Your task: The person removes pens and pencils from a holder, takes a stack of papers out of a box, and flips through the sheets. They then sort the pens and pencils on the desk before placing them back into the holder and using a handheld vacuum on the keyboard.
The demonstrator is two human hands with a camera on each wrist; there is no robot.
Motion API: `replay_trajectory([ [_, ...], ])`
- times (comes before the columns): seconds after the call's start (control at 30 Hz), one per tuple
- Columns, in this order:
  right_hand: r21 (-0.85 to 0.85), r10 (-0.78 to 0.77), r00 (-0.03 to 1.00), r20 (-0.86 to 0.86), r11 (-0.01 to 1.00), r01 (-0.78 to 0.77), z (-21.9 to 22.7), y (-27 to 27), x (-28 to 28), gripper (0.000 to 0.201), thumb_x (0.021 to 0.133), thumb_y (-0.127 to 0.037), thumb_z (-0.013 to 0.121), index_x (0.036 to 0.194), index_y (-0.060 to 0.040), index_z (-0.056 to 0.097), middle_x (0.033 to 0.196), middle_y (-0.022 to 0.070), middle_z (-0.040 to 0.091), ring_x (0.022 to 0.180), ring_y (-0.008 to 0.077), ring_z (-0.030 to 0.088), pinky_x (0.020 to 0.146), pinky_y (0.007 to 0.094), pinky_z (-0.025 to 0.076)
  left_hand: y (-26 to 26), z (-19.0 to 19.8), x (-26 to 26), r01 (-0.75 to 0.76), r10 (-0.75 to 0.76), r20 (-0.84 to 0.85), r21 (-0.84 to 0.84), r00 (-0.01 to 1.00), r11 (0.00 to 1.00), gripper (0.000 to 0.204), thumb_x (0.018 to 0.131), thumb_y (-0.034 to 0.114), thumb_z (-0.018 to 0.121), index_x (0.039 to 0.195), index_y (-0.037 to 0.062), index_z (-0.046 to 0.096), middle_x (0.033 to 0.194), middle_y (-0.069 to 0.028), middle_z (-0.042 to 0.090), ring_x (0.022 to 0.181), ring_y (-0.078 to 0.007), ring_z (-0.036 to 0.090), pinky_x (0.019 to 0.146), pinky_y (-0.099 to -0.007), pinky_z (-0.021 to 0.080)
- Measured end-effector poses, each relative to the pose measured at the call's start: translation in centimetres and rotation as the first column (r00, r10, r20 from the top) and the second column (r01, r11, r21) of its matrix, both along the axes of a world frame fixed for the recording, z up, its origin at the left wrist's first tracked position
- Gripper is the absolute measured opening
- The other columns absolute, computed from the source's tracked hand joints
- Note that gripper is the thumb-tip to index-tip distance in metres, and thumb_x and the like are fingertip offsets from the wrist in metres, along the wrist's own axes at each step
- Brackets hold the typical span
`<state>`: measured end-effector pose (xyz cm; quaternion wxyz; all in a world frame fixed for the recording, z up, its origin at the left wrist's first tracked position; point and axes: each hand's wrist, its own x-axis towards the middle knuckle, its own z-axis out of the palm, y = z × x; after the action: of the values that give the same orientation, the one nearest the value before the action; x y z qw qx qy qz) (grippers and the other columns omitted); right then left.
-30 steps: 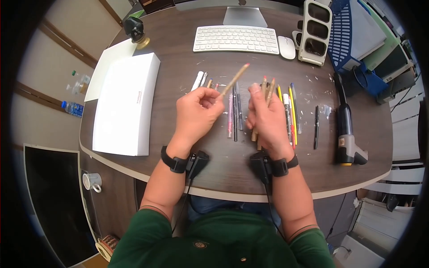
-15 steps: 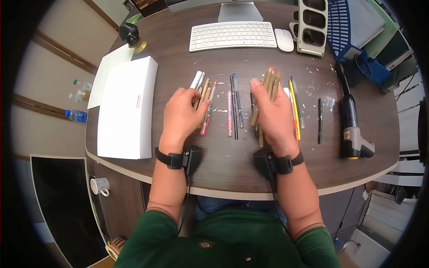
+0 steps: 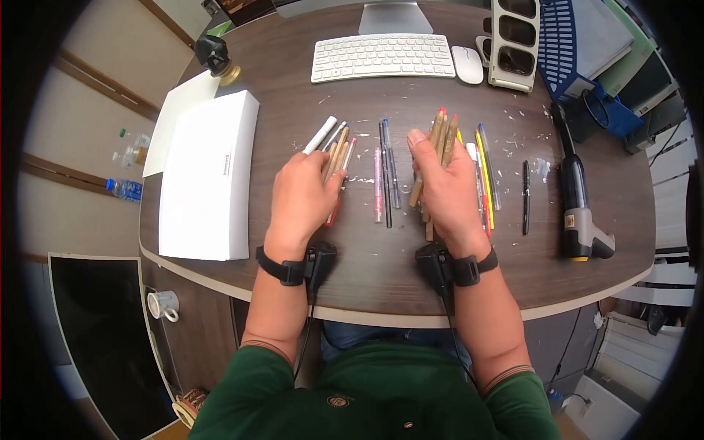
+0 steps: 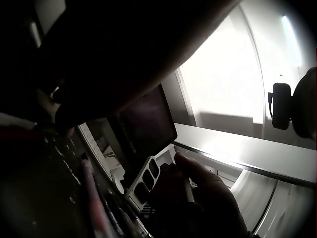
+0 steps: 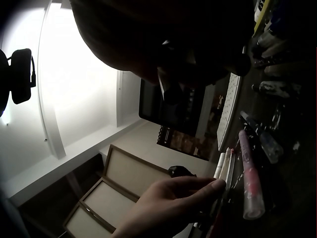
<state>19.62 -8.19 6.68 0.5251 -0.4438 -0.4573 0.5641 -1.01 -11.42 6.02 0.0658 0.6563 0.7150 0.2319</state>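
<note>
My left hand [image 3: 301,196] curls over the left group of pens, with thumb and fingertips pinching brown pencils [image 3: 334,158] low at the desk. Beside them lie a white marker [image 3: 320,135], tilted, and a red-ended clear pen [image 3: 350,150]. In the right wrist view, the left hand [image 5: 171,206] reaches to these pens from the side. My right hand [image 3: 449,192] grips several brown pencils with red tips [image 3: 441,130], thumb across them. Between the hands lie a pink pen [image 3: 378,187], a black pen and a blue pen [image 3: 391,165]. The left wrist view is dark.
Right of the right hand lie yellow and other pens [image 3: 485,176], then a lone black pen [image 3: 526,198] and a handheld vacuum [image 3: 578,213]. A white box [image 3: 205,176] stands at left. Keyboard [image 3: 381,57] and mouse [image 3: 467,64] sit at the back.
My left hand has moved left and down, bringing the raised brown pencil from the middle to the left group. The white marker there has tilted. My right hand keeps its grip.
</note>
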Motion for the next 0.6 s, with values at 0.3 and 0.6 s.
replay_trajectory([
  [0.3,0.009,0.006,1.0,-0.03,1.0,-0.006,0.05,-0.03,-0.12,0.024,0.102,-0.032,0.067,0.096,-0.0099,0.058,0.079,-0.0036,0.054,0.063,0.0022,0.046,0.049,0.0203,0.036,0.18,-0.28,-0.06,0.029,-0.03,0.054,0.007,0.998,1.0,0.033,0.084,0.017,0.079,0.109,-0.0039,0.073,0.091,-0.0191,0.069,0.078,-0.0301,0.069,0.073,-0.0391,0.056],
  [0.6,0.018,0.012,1.0,-0.023,1.0,-0.012,-0.07,-0.02,-0.19,0.023,0.102,-0.03,0.067,0.098,-0.009,0.059,0.08,-0.0038,0.054,0.07,0.0034,0.047,0.058,0.0209,0.038,0.48,-0.74,-0.24,0.009,-0.009,-0.008,0.004,1.0,1.0,0.035,0.078,0.017,0.079,0.105,-0.004,0.072,0.094,-0.0195,0.069,0.083,-0.0368,0.068,0.079,-0.0431,0.055],
])
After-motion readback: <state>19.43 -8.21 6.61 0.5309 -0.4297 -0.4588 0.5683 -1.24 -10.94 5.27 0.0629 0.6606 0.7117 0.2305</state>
